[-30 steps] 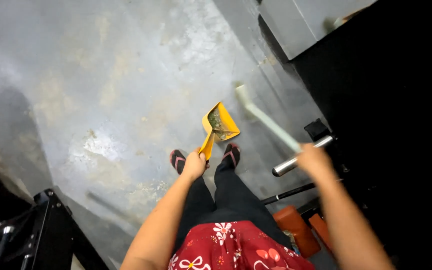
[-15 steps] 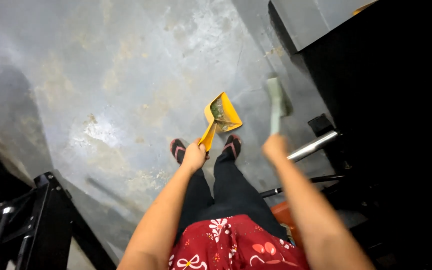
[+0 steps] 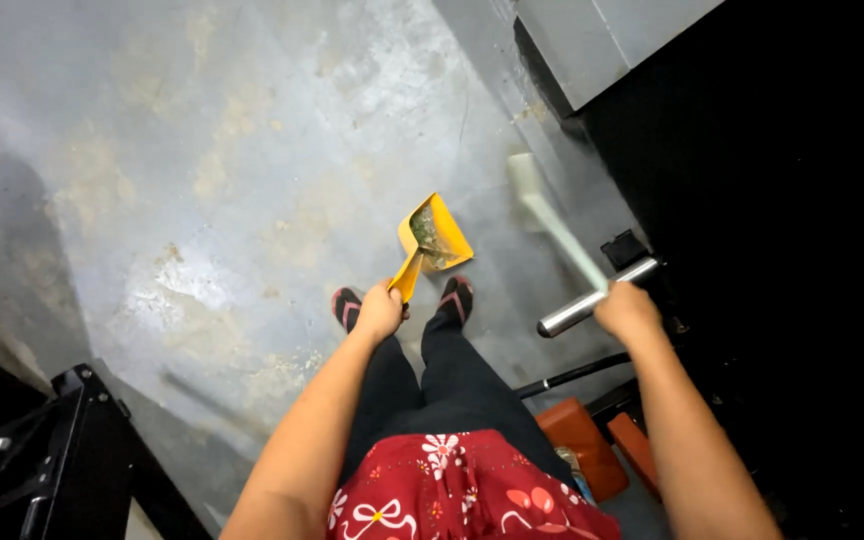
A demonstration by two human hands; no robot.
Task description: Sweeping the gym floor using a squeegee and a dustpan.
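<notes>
The left hand (image 3: 380, 312) grips the yellow dustpan (image 3: 430, 238) low over the grey floor (image 3: 202, 150) so dirt stays in, and the right hand (image 3: 627, 310) grips the pale brush (image 3: 550, 222).

A shiny metal bar (image 3: 592, 299) is lying at four o'clock, orange containers (image 3: 582, 447) are sitting at five, and a black frame (image 3: 82, 450) is standing at eight.
</notes>
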